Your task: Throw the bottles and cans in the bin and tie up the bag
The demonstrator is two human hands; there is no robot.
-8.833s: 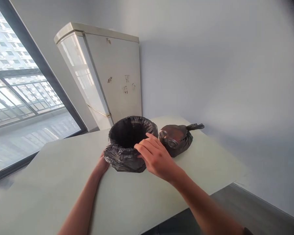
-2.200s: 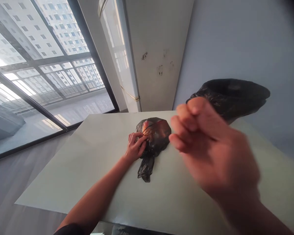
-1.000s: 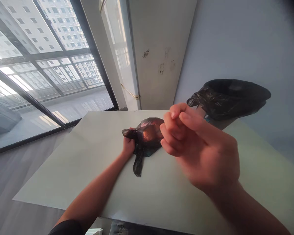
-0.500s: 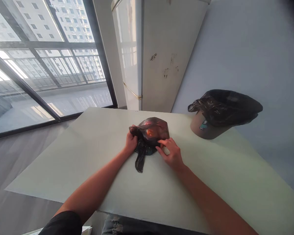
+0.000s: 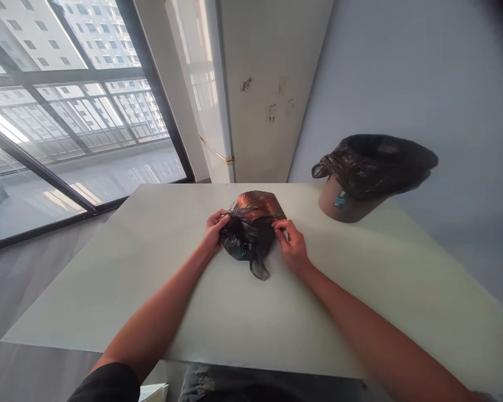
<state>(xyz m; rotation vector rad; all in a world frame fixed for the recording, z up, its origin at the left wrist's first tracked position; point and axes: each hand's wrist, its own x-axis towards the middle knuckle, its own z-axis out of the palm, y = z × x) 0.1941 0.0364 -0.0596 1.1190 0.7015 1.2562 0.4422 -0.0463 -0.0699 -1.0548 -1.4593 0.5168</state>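
Note:
A thin black plastic bag lies bunched on the white table between my hands. Reddish-orange contents show through its far side; what they are I cannot make out. My left hand grips the bag's left side, thumb on top. On the right edge, my right hand pinches the plastic between thumb and fingers. One loose loop of the bag hangs toward me on the tabletop.
At the table's right rear stands a brown trash bin lined with a black bag folded over its rim. Behind the table is a white refrigerator with worn patches. Glass doors are on the left, a wall on the right.
My left hand has let go of the bunched handle and moved to the bag's left side. The loose loop has shifted right. My right hand has moved slightly up along the bag's edge.

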